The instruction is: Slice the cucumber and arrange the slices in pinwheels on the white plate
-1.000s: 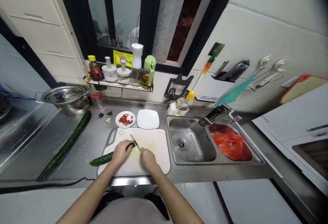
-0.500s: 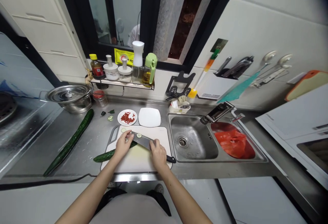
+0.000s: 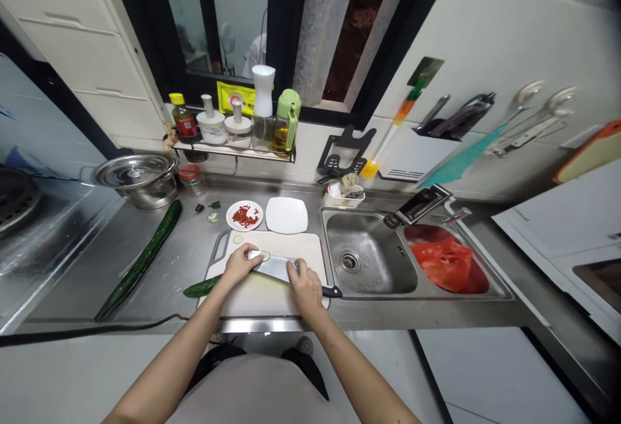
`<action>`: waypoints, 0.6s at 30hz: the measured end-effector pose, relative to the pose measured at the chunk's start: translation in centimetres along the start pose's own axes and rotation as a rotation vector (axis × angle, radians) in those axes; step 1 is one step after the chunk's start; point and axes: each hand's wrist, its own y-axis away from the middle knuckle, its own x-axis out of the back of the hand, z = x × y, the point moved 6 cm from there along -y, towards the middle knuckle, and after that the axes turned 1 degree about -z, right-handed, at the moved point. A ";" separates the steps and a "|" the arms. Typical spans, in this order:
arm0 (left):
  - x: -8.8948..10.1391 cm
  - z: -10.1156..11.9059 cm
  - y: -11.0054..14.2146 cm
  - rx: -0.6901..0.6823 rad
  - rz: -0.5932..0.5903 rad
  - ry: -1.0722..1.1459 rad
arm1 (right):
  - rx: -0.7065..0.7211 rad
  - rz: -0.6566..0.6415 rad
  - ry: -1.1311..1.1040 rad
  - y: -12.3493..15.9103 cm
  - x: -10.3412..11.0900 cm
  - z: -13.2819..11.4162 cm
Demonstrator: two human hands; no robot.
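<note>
A white cutting board point(image 3: 303, 249) with a grey handle lies on the counter. My right hand point(image 3: 306, 288) is closed round a cleaver point(image 3: 277, 268), its thumb and fingers at the heel of the blade and the black handle passing under the palm. The blade lies tilted, flat face up, above the board. Stuck near its far left end is a pale cucumber slice point(image 3: 264, 256). My left hand point(image 3: 237, 265) has its fingers bent together at that end, beside the slice; what they grip is hidden. A cut cucumber point(image 3: 201, 288) lies partly under my left wrist. Another slice point(image 3: 237, 239) rests on the board.
Behind the board stand a plate of chopped red pieces point(image 3: 237, 224) and a white square plate point(image 3: 286, 215). A whole cucumber point(image 3: 140, 259) and a lidded steel pot point(image 3: 145, 194) are at left. A double sink point(image 3: 369, 281) adjoins the board's right side.
My left hand has turned and closed in at the blade's end beside the slice. The blade is tilted flatter, and the cucumber's cut end is now hidden. The view has shifted slightly.
</note>
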 end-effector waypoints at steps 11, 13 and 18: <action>-1.7 0.3 0.2 -0.124 -0.217 0.210 | 0.041 -0.047 -0.043 1.2 -0.4 -0.1; -1.8 0.4 0.2 -0.144 -0.192 0.213 | 0.033 -0.069 -0.056 1.4 -0.7 0.0; -0.7 -1.3 -1.1 -0.050 -0.003 0.242 | -0.019 -0.104 -0.107 1.9 -1.2 1.0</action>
